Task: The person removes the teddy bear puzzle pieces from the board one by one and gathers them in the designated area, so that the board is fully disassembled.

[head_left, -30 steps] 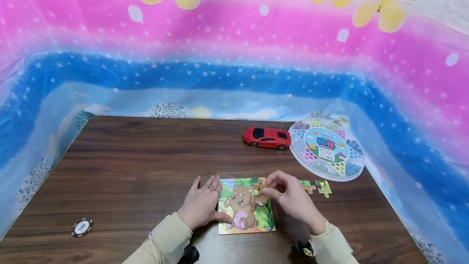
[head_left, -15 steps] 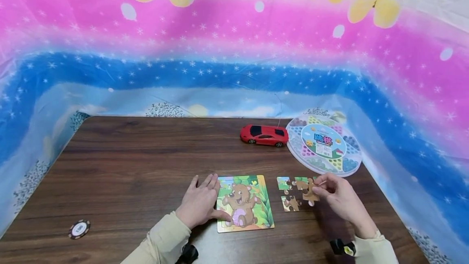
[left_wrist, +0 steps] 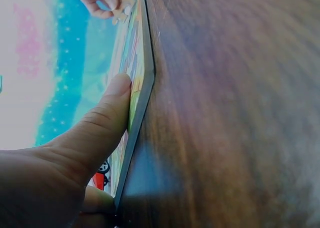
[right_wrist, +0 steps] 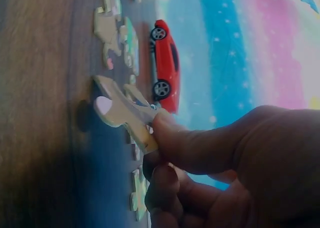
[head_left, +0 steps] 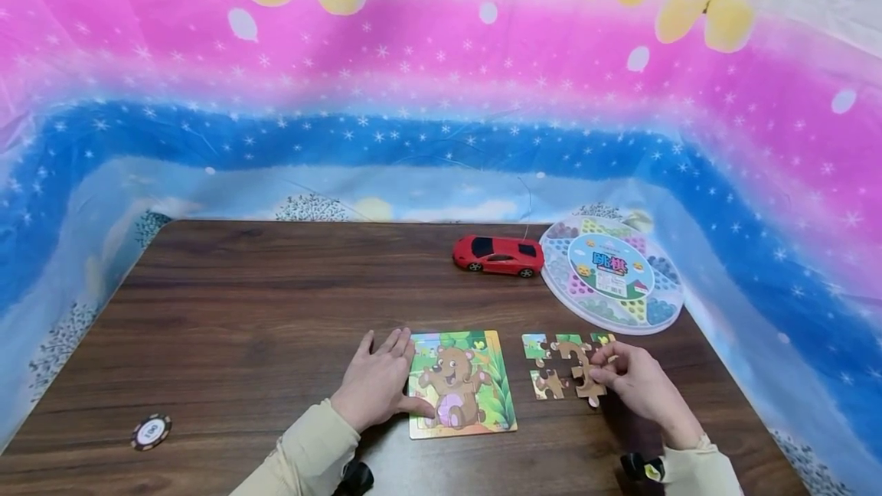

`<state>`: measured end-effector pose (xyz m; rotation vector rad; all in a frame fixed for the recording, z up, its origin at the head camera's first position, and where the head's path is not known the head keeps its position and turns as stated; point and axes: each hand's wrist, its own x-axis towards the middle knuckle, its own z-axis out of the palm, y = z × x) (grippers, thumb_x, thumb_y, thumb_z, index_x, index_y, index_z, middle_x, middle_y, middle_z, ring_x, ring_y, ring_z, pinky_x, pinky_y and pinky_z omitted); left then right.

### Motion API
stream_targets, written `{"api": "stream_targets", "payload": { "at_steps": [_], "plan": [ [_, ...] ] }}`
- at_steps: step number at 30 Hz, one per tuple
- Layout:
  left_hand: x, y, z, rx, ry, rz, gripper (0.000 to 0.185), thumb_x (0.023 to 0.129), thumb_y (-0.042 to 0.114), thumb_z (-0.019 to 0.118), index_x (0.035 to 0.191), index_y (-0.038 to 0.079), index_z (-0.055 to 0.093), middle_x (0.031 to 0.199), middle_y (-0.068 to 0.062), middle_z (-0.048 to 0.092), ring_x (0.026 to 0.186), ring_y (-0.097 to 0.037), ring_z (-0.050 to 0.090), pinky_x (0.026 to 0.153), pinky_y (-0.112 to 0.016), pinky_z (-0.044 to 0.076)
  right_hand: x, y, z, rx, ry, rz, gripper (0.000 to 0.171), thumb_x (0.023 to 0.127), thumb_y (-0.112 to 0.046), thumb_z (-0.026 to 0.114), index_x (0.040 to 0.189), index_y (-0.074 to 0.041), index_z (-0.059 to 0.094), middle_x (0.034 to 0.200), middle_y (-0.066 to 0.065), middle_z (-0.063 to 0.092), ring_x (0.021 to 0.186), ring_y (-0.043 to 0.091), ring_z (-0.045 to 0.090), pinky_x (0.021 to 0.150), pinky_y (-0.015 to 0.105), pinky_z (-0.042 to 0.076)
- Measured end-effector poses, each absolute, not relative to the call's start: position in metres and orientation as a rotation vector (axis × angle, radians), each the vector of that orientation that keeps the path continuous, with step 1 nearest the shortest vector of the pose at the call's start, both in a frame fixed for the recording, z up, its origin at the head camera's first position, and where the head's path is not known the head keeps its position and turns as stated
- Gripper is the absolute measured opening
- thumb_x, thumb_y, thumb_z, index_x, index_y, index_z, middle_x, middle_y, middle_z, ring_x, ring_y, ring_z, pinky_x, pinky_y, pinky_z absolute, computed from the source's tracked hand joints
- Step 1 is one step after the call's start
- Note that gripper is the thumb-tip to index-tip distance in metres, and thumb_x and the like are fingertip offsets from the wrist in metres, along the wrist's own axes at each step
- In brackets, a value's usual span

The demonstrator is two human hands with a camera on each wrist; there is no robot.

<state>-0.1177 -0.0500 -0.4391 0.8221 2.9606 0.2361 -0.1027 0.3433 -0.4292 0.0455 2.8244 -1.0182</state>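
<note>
A bear jigsaw puzzle (head_left: pixel 460 385) lies on the table in front of me. Along its left edge rests my left hand (head_left: pixel 374 387), fingers extended, thumb (left_wrist: pixel 119 85) lying on the puzzle's face. My right hand (head_left: pixel 641 385) pinches a brown puzzle piece (right_wrist: pixel 117 105) between thumb and fingers. The right wrist view shows this piece tilted, with a pale pink patch on its knob. In the head view it is held among several loose pieces right of the puzzle, including a bear-coloured one (head_left: pixel 549 383) and a green-and-blue one (head_left: pixel 534 345). My fingers partly cover the piece at the far right.
A red toy car (head_left: pixel 498 256) stands toward the back of the brown table (head_left: pixel 276 289). Beside it, at the back right, is a round Chinese checkers set (head_left: pixel 612 274). A poker chip (head_left: pixel 151 432) lies at the front left. Patterned cloth (head_left: pixel 386 144) hangs around the table.
My right hand has carried the brown piece from the puzzle's upper right corner to the loose pieces on the right, then slightly nearer to me. The left hand stays on the puzzle.
</note>
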Motion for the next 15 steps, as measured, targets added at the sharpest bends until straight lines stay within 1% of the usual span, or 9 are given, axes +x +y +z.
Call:
{"api": "stream_targets", "payload": {
  "at_steps": [3, 6, 9, 13, 15],
  "plan": [
    [-0.1177, -0.0498, -0.4392, 0.819, 2.962, 0.236, 0.108, 0.063, 0.078, 0.057, 0.133, -0.004, 0.050, 0.144, -0.021, 0.038, 0.133, -0.031, 0.035, 0.104, -0.060, 0.022, -0.1029, 0.3411, -0.4322, 0.097, 2.857, -0.954, 0.010, 0.087, -0.018, 0.068, 0.092, -0.011, 0.063, 0.067, 0.000, 0.060, 0.059, 0.016, 0.052, 0.055, 0.031, 0.041],
    [-0.1178, -0.0499, -0.4391, 0.813, 2.962, 0.233, 0.108, 0.063, 0.077, 0.058, 0.133, -0.004, 0.050, 0.144, -0.021, 0.038, 0.133, -0.031, 0.035, 0.105, -0.059, 0.022, -0.1041, 0.3391, -0.4346, 0.160, 2.875, -0.915, 0.007, 0.086, -0.016, 0.068, 0.089, -0.010, 0.065, 0.072, -0.001, 0.062, 0.061, 0.015, 0.051, 0.055, 0.030, 0.041],
    [-0.1175, -0.0498, -0.4379, 0.806, 2.958, 0.236, 0.107, 0.064, 0.077, 0.059, 0.133, -0.004, 0.050, 0.144, -0.020, 0.038, 0.134, -0.030, 0.035, 0.105, -0.059, 0.022, -0.1051, 0.3383, -0.4365, 0.192, 2.879, -0.895, 0.009, 0.086, -0.017, 0.069, 0.090, -0.009, 0.066, 0.074, -0.001, 0.063, 0.061, 0.014, 0.051, 0.055, 0.029, 0.040],
    [-0.1173, -0.0499, -0.4377, 0.803, 2.958, 0.231, 0.107, 0.064, 0.076, 0.059, 0.133, -0.004, 0.050, 0.144, -0.020, 0.038, 0.133, -0.030, 0.036, 0.105, -0.058, 0.022, -0.1061, 0.3378, -0.4383, 0.188, 2.884, -0.870, 0.013, 0.086, -0.020, 0.069, 0.092, -0.008, 0.067, 0.072, -0.001, 0.061, 0.060, 0.014, 0.050, 0.055, 0.029, 0.040],
    [-0.1174, -0.0499, -0.4382, 0.803, 2.959, 0.227, 0.107, 0.063, 0.077, 0.058, 0.133, -0.004, 0.050, 0.144, -0.020, 0.038, 0.133, -0.030, 0.036, 0.105, -0.058, 0.022, -0.1064, 0.3374, -0.4391, 0.177, 2.883, -0.858, 0.012, 0.087, -0.019, 0.068, 0.092, -0.008, 0.067, 0.072, -0.001, 0.061, 0.060, 0.014, 0.051, 0.056, 0.029, 0.041]
  ]
}}
